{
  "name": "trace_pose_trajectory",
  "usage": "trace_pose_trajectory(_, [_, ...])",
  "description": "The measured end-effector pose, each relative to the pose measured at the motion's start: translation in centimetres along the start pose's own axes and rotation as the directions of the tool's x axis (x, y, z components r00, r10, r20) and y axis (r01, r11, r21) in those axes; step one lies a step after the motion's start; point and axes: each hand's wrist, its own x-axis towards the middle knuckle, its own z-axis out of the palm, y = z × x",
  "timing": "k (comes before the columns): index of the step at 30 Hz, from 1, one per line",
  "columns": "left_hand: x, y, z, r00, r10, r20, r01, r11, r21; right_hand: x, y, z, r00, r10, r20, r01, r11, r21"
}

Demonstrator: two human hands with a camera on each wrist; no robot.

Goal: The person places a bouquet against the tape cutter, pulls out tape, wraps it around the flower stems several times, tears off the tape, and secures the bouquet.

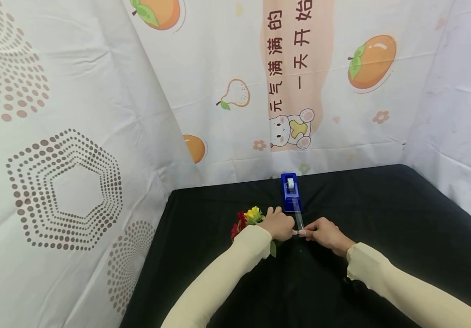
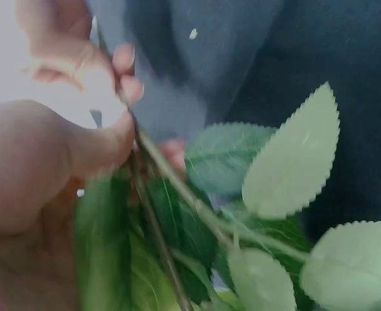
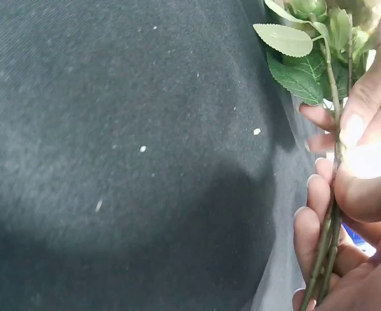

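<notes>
A small bunch of flowers, red [image 1: 239, 225] and yellow [image 1: 253, 214], lies to the left of my hands. My left hand [image 1: 279, 225] pinches its stems [image 2: 157, 223] between thumb and fingers, just below the green leaves [image 2: 294, 159]. Farther down, the stems run through the curled fingers of my right hand [image 1: 326, 235], with the thumb pressed on them in the right wrist view. From a blue tape dispenser [image 1: 286, 200], a strip of clear tape [image 1: 299, 218] stretches to where both hands meet at the stems. Glare hides the tape's end there.
A black cloth [image 1: 383, 214] covers the table, with small pale specks on it in the right wrist view. Printed white curtains [image 1: 219, 123] hang behind and at both sides. The dispenser stands close to the table's back edge.
</notes>
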Motion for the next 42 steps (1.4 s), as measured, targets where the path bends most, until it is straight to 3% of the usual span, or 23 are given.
trace_pose_trajectory(3, [0.0, -0.6, -0.2, 0.997, 0.01, 0.08, -0.002, 0.995, -0.1, -0.1, 0.1, 0.0, 1.0, 0.004, -0.005, -0.004, 1.0, -0.004])
trace_pose_trajectory(7, [0.0, -0.8, 0.1, 0.998, 0.044, 0.038, -0.039, 0.992, -0.119, -0.2, 0.3, 0.0, 1.0, 0.007, -0.013, -0.007, 1.0, -0.003])
trace_pose_trajectory(10, [0.0, -0.6, 0.4, 0.997, 0.056, -0.051, -0.057, 0.998, -0.032, -0.1, 0.4, -0.1, 1.0, -0.005, -0.019, 0.005, 1.0, 0.0])
trace_pose_trajectory(13, [0.0, -0.4, 0.8, 0.987, 0.079, -0.139, -0.062, 0.991, 0.117, 0.0, 0.4, -0.2, 1.0, -0.021, -0.023, 0.021, 1.0, 0.014])
trace_pose_trajectory(17, [0.1, -0.3, 1.5, 0.96, 0.15, -0.235, -0.076, 0.953, 0.295, -0.1, 0.5, -0.2, 0.999, -0.032, -0.022, 0.034, 0.998, 0.05])
trace_pose_trajectory(22, [-0.4, -0.1, 2.3, 0.931, 0.225, -0.286, -0.093, 0.907, 0.412, -0.1, 0.5, -0.4, 1.0, -0.016, -0.003, 0.017, 0.998, 0.068])
trace_pose_trajectory(29, [-0.9, -0.5, 3.0, 0.901, 0.278, -0.333, -0.086, 0.866, 0.492, -0.2, 0.4, -0.4, 0.999, -0.012, 0.039, 0.009, 0.997, 0.072])
trace_pose_trajectory(37, [-0.9, -1.0, 3.7, 0.87, 0.308, -0.384, -0.08, 0.859, 0.505, 0.0, 0.2, -0.4, 0.997, -0.02, 0.075, 0.013, 0.996, 0.088])
trace_pose_trajectory(40, [-1.0, -0.9, 3.8, 0.867, 0.31, -0.389, -0.08, 0.859, 0.506, 0.1, 0.2, -0.5, 0.998, -0.028, 0.062, 0.023, 0.997, 0.078])
trace_pose_trajectory(42, [-1.0, -0.7, 3.7, 0.876, 0.294, -0.382, -0.089, 0.878, 0.47, 0.1, 0.3, -0.5, 0.999, -0.029, 0.042, 0.027, 0.998, 0.061])
